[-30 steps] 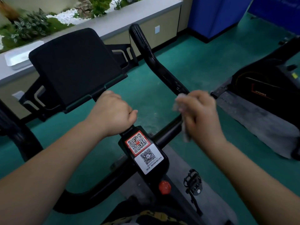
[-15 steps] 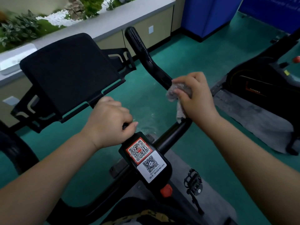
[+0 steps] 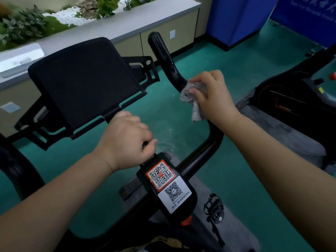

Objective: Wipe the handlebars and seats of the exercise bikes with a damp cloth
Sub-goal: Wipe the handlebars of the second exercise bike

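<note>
A black exercise bike stands right in front of me. Its right handlebar (image 3: pixel 164 57) curves up and away. My right hand (image 3: pixel 212 95) presses a crumpled grey cloth (image 3: pixel 192 96) around that bar, about halfway up its length. My left hand (image 3: pixel 127 142) is closed on the centre stem just above the QR-code panel (image 3: pixel 169 186). The black tablet holder (image 3: pixel 85 80) sits above my left hand. The left handlebar (image 3: pixel 16 170) shows only partly at the left edge. The seat is out of view.
A second black exercise bike (image 3: pixel 298 99) stands on a grey mat (image 3: pixel 283 131) to the right. A grey counter (image 3: pixel 116 28) with plants runs along the back. A blue panel (image 3: pixel 240 19) stands at the far right. A pedal (image 3: pixel 214 206) hangs low over the green floor.
My right hand has slid the cloth up the right handlebar, away from me. My left hand has kept its grip on the centre stem.
</note>
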`<act>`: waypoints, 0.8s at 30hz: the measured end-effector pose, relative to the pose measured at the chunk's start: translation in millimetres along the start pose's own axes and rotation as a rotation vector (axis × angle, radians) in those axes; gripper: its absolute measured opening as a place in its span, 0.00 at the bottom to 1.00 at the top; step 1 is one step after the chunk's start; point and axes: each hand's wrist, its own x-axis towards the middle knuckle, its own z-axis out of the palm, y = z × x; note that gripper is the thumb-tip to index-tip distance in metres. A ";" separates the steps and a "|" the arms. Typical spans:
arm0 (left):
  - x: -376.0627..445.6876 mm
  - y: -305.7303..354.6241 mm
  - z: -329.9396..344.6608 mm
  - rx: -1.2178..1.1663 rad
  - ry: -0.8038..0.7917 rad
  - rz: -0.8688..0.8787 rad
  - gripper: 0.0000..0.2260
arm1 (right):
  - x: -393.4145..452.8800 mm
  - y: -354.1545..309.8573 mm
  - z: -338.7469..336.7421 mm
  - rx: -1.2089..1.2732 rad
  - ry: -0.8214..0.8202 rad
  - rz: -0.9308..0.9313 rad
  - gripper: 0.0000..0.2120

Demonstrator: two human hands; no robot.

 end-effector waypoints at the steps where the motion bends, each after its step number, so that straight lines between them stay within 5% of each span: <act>1: 0.1 0.0 -0.1 0.000 0.001 0.001 0.19 | -9.1 0.8 -5.6 -0.016 -0.030 0.022 0.17; 3: 0.7 0.4 -0.2 -0.008 0.007 -0.003 0.18 | -31.8 6.8 -16.7 -0.065 -0.075 0.046 0.25; 17: 3.2 2.1 -3.4 -0.031 -0.013 -0.025 0.17 | 32.2 -8.9 17.0 -0.127 -0.033 -0.102 0.11; 24: 4.5 3.4 -3.3 -0.055 -0.011 -0.039 0.16 | 44.3 -7.9 27.4 -0.106 -0.023 -0.095 0.16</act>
